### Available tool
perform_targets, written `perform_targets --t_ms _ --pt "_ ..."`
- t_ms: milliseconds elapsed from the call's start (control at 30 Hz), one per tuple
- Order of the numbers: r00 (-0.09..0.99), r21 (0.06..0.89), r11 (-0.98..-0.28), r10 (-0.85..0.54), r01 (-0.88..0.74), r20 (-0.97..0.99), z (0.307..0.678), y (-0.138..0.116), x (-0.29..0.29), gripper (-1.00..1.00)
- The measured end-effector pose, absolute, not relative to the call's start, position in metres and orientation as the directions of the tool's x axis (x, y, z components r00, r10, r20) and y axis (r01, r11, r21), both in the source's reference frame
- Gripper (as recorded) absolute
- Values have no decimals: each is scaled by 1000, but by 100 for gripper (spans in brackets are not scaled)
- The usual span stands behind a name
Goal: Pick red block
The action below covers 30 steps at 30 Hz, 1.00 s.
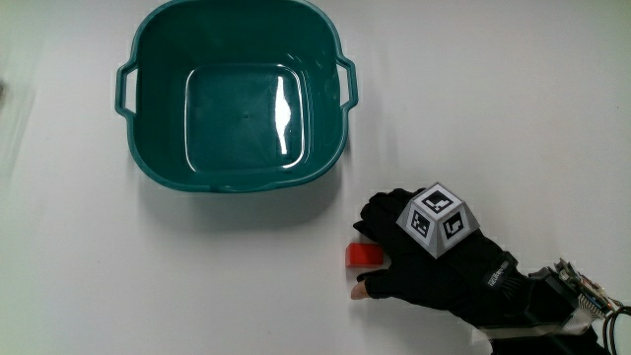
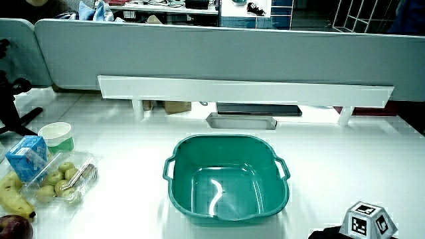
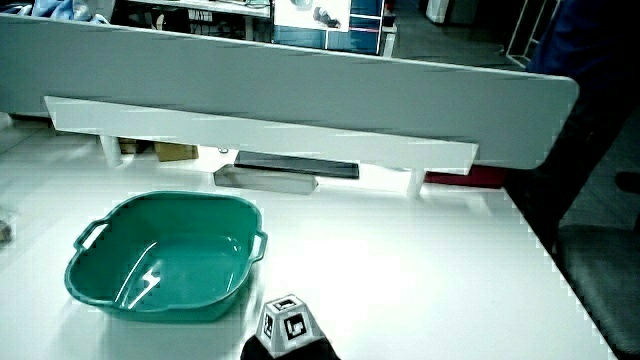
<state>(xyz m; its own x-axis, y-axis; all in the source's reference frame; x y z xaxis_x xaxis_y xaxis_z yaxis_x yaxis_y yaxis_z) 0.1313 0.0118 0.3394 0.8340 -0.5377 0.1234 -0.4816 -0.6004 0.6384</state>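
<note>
Closing around the red block (image 1: 364,256), the hand (image 1: 426,258) has fingers curled at its sides on the white table (image 1: 148,286), low in frame; firm clamp uncertain. Block lies nearer the person than the empty teal basin (image 1: 237,94), upper centre.

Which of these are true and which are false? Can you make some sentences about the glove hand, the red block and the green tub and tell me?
1. The red block lies inside the green tub. False: it lies on the table, nearer to the person than the tub.
2. The hand is at the red block, its fingers around it. True.
3. The green tub holds nothing. True.
4. The hand has lifted the block over the tub. False: the block sits on the table beside the hand.
5. The patterned cube sits on the back of the hand. True.
</note>
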Motion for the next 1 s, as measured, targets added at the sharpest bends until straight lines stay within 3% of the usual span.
perform_targets --t_ms 467,1000 --pt "827 720 -503 -535 -478 176 390 17 110 0" --pt "819 704 -499 -534 -506 210 405 19 104 8"
